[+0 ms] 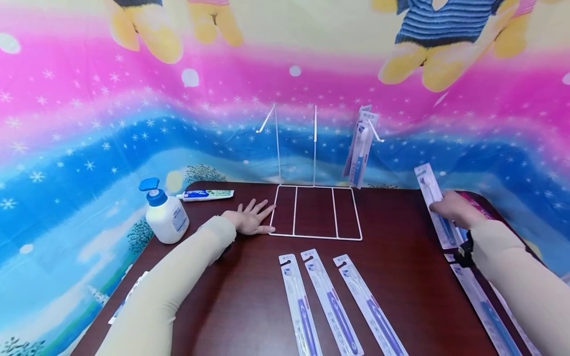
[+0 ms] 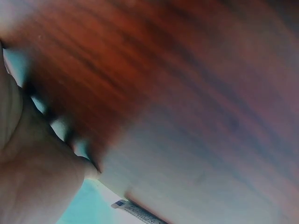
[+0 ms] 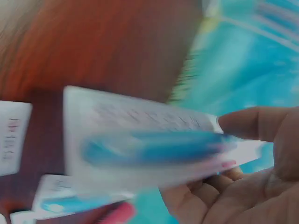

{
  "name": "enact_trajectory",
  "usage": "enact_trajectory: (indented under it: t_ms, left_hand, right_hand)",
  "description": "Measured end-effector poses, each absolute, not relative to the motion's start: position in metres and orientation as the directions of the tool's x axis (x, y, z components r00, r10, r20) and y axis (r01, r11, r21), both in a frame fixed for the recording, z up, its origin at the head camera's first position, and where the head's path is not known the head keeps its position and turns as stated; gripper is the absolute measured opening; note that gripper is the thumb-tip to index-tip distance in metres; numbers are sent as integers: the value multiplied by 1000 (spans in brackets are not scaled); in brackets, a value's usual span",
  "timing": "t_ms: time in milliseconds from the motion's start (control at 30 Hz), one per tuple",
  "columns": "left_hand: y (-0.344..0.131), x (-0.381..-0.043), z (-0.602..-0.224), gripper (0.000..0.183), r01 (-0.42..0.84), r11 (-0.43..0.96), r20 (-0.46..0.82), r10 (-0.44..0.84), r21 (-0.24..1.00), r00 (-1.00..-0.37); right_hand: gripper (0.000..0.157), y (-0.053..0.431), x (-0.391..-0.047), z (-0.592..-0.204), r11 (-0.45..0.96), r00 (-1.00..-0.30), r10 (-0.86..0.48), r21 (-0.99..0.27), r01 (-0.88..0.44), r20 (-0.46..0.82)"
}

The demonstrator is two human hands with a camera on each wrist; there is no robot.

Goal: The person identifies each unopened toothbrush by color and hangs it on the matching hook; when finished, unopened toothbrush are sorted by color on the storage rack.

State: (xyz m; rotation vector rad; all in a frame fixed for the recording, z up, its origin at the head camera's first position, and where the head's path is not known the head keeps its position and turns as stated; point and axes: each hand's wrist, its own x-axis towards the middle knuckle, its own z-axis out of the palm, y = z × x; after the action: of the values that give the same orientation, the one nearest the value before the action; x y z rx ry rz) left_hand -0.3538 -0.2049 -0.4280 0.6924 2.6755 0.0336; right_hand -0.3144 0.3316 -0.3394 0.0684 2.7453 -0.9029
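My left hand lies on the table with fingers spread, its fingertips at the left side of a white wire rack. In the left wrist view, part of that hand shows against the tabletop. Over the table's right side, my right hand pinches a packaged toothbrush with a blue handle, clearly seen between thumb and fingers in the right wrist view. Packaged toothbrushes hang on the rack's right hook; the left hook and middle hook carry nothing.
Three purple-handled packaged toothbrushes lie in front of the rack. More packages, including a blue-handled toothbrush, lie under the right forearm. At the left stand a white pump bottle and a toothpaste tube. Printed cloth hangs behind.
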Motion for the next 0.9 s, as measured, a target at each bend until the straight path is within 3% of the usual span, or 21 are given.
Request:
enact_trajectory:
  t_ms: [100, 400, 667, 900]
  left_hand:
    - [-205, -353, -426, 82, 473, 875, -353, 476, 102, -805]
    - [-207, -366, -441, 87, 456, 884, -356, 459, 100, -814]
    - [-208, -364, -437, 86, 446, 890, -353, 449, 94, -821]
    - [-204, -353, -425, 82, 480, 871, -348, 484, 105, -803]
  right_hand:
    - [62, 323, -295, -318, 780, -979, -45, -620, 89, -197]
    - [73, 278, -233, -273, 703, -990, -87, -697, -138, 107]
    - [59, 230, -205, -262, 675, -946, -176, -666, -317, 272]
    - [52, 204, -210, -269, 635, -934, -221, -686, -355, 279]
